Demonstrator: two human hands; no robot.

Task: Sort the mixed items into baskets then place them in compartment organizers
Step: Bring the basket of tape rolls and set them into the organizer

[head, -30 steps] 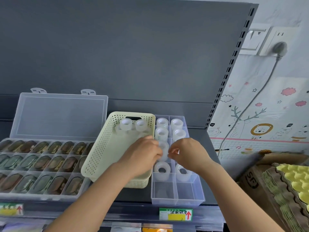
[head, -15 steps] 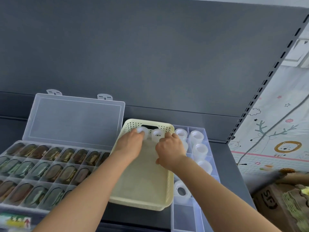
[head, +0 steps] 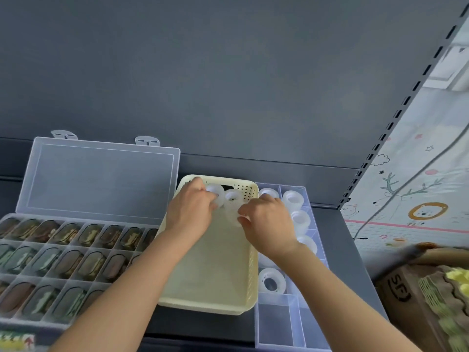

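on my screen both hands are at the far end of the cream perforated plastic basket (head: 210, 283), which sits on the dark grey metal shelf (head: 337, 250). the left hand (head: 189, 214) has its fingers curled round a translucent white ring-shaped roll (head: 217, 193) by the basket's far left corner. the right hand (head: 266, 224) pinches a second translucent roll (head: 232, 199) just beside the first, fingertips closed on its near side. i read the 2 rolls as touching. against the basket's right edge stands a clear plastic compartment organizer (head: 276, 321) holding more such rolls, 1 of them a flat-lying roll (head: 271, 280) near the basket's near right corner. along the basket's left edge is a clear hinged box (head: 101, 179), lid up, its compartments filled with dark oval pieces (head: 66, 260).
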